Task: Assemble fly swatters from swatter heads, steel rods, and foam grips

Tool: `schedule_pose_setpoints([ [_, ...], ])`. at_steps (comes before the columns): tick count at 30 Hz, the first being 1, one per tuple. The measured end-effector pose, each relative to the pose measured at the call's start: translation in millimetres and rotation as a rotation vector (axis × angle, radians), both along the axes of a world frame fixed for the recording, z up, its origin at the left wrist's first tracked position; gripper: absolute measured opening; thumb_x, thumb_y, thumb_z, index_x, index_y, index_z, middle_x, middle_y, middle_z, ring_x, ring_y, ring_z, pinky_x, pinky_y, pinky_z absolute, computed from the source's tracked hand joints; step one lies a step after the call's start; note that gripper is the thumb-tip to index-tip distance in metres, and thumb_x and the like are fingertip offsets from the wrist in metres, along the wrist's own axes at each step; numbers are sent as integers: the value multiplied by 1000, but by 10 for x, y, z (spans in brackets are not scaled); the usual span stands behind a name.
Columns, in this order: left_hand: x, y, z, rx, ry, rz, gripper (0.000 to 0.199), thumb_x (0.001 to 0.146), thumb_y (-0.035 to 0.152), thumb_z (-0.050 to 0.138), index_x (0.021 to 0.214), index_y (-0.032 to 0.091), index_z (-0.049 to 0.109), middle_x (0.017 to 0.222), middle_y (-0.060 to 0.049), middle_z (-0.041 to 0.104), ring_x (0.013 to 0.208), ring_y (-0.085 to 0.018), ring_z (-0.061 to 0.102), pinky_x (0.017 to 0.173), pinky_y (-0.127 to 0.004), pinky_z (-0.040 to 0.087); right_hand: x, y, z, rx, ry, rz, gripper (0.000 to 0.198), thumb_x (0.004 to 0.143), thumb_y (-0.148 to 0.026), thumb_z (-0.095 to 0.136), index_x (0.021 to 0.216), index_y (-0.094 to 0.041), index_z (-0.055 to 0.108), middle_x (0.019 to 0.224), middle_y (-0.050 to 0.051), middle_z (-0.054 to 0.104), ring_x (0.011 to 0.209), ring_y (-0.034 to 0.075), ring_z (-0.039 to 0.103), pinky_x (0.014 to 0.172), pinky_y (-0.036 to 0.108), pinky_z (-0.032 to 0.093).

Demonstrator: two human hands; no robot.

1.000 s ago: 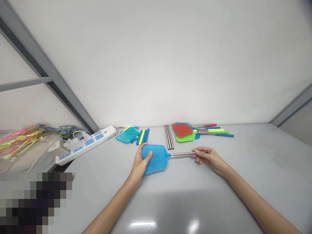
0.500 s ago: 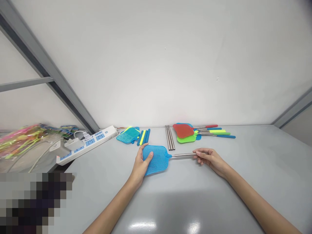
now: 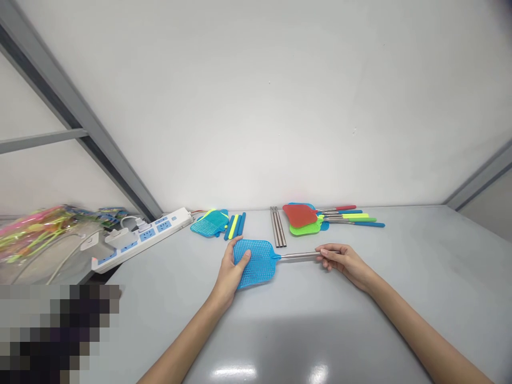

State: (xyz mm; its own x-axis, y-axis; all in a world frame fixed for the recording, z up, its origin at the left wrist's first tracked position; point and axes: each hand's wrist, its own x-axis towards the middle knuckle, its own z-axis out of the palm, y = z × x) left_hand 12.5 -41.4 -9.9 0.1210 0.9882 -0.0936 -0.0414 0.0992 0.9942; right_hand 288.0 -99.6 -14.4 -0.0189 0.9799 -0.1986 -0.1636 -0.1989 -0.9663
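Observation:
My left hand (image 3: 234,271) grips the outer edge of a blue fly swatter head (image 3: 260,262), thumb on top of the mesh. From the head's neck a metal rod (image 3: 298,256) runs to the right. My right hand (image 3: 340,261) pinches that rod near its far end, which the fingers partly hide. Behind the swatter lie several bare metal rods (image 3: 279,226) side by side. To their left are blue and yellow handle sleeves (image 3: 235,226) and a small pile of loose swatter heads (image 3: 210,223).
At the back right, several swatters with handles lie stacked, a red one (image 3: 300,215) on top. A white power strip (image 3: 144,239) with plugs and cables runs along the left. Beyond it are plastic-wrapped colourful items (image 3: 36,229). A wall closes off the table's back edge.
Both hands keep the same grip on the swatter head and rod. The whole view has shifted very slightly; nothing else visibly moved.

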Motion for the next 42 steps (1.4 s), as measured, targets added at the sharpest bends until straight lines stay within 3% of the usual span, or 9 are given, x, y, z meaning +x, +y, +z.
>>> schedule_pose_setpoints([
  [5, 18, -12, 48, -21, -17, 5, 55, 68, 36, 59, 117, 22, 38, 103, -7, 52, 90, -19, 53, 76, -32, 44, -3, -2, 5, -13, 6, -4, 29, 66, -33, 64, 87, -13, 63, 76, 8, 61, 59, 12, 49, 56, 26, 40],
  [16, 19, -9, 45, -25, -19, 33, 57, 64, 36, 62, 116, 22, 42, 98, -6, 54, 79, -17, 56, 73, -32, 46, 1, 6, -16, -17, 1, -1, 28, 68, -32, 63, 88, -12, 63, 76, 9, 61, 59, 11, 49, 56, 26, 40],
  [42, 21, -16, 56, -28, -21, 22, 55, 65, 37, 61, 115, 23, 41, 102, -5, 52, 82, -17, 55, 72, -30, 46, -24, -8, 40, -30, 0, -11, 30, 65, -34, 64, 85, -13, 64, 74, 8, 61, 59, 12, 49, 56, 27, 40],
])
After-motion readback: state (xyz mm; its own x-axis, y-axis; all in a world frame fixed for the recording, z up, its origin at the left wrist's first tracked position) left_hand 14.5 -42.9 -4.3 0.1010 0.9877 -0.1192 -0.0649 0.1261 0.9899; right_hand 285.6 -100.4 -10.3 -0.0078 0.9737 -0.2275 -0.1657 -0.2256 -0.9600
